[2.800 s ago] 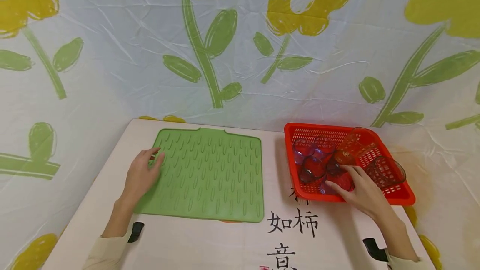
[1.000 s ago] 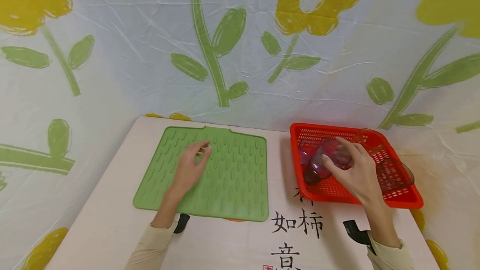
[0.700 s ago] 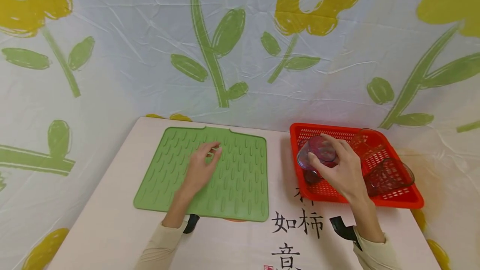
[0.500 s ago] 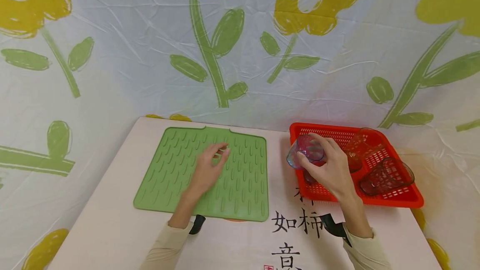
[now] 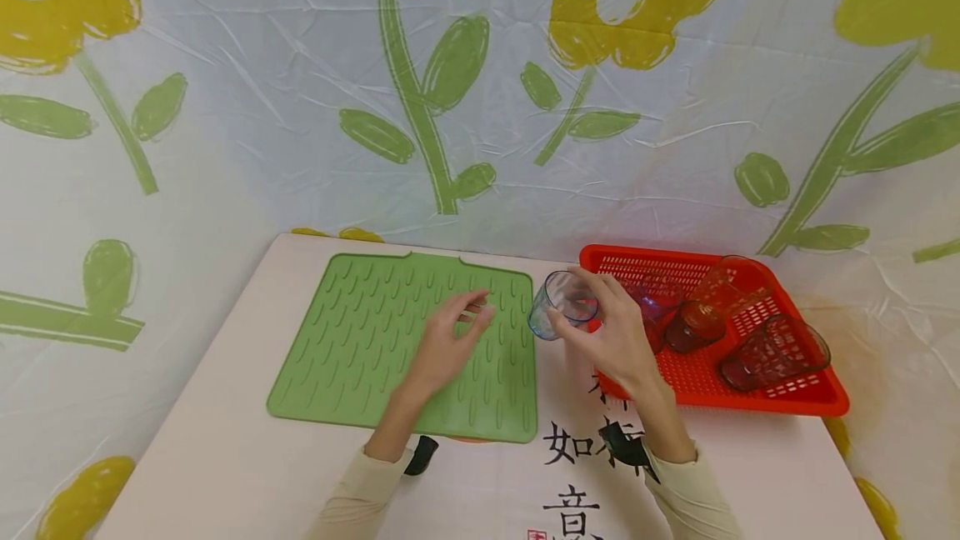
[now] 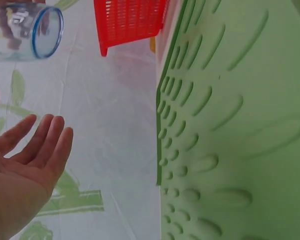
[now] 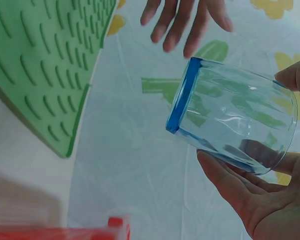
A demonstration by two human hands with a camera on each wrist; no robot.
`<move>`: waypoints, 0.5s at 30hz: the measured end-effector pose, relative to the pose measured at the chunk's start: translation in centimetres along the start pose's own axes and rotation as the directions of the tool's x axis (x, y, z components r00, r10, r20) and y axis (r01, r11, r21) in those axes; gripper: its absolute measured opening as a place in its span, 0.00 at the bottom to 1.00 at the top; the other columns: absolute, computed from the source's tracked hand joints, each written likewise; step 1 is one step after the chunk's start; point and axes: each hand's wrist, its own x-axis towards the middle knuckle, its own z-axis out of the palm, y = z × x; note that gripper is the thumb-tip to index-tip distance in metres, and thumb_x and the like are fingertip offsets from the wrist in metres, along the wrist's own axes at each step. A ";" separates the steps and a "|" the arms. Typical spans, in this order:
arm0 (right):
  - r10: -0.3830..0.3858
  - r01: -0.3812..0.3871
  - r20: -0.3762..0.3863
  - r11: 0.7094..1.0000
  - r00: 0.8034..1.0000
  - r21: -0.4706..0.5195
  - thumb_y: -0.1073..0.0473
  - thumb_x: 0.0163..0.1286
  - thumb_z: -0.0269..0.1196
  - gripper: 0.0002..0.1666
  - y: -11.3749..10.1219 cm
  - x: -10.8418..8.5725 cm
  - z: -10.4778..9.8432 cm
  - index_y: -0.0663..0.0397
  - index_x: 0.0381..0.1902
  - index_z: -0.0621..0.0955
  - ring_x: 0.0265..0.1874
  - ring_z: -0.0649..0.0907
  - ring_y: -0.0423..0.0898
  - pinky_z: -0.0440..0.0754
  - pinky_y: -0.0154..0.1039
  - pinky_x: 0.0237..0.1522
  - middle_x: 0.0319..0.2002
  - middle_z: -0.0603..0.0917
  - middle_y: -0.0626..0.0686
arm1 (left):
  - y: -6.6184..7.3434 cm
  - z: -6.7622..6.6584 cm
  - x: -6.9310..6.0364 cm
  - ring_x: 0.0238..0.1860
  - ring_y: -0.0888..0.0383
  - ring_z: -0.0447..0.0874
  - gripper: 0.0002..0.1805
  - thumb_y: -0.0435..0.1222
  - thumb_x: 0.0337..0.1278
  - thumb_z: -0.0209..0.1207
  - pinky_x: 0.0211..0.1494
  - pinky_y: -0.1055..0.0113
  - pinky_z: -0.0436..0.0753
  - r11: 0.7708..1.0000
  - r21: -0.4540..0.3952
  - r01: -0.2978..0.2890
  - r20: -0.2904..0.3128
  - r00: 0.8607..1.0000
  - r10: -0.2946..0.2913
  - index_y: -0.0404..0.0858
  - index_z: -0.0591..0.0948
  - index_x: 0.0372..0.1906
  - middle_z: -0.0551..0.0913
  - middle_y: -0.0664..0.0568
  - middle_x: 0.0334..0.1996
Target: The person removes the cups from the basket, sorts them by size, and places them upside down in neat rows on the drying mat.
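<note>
My right hand (image 5: 618, 344) holds a clear drinking glass (image 5: 545, 317) between thumb and fingers, in the air between the green ridged mat (image 5: 360, 348) and the red basket. In the right wrist view the glass (image 7: 234, 115) lies tilted on its side, its thick blue base pointing toward the other hand. Over the right part of the mat hovers my left hand (image 5: 446, 344), fingers relaxed and holding nothing. The left wrist view shows that hand (image 6: 25, 175) palm up, apart from the glass (image 6: 20, 35).
A red plastic basket (image 5: 836, 394) stands at the right of the table (image 5: 225, 457). Several glasses lie in it, among them a dark tumbler (image 5: 772, 352) and a short glass (image 5: 693, 327). A flowered cloth (image 5: 300, 107) hangs behind the table.
My right hand has taken the glass out of the basket and carried it left, to beside the mat. My left hand has moved right across the mat.
</note>
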 end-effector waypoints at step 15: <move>-0.097 0.095 0.010 0.987 0.995 0.133 0.57 0.59 0.74 0.33 -0.4 0.7 3.0 0.58 0.62 0.79 0.38 0.88 0.50 0.87 0.42 0.30 0.45 0.83 0.58 | 0.1 2.6 -0.6 0.63 0.52 0.76 0.40 0.38 0.58 0.75 0.64 0.46 0.79 0.989 -0.148 0.033 0.146 0.989 -0.011 0.42 0.70 0.74 0.77 0.48 0.63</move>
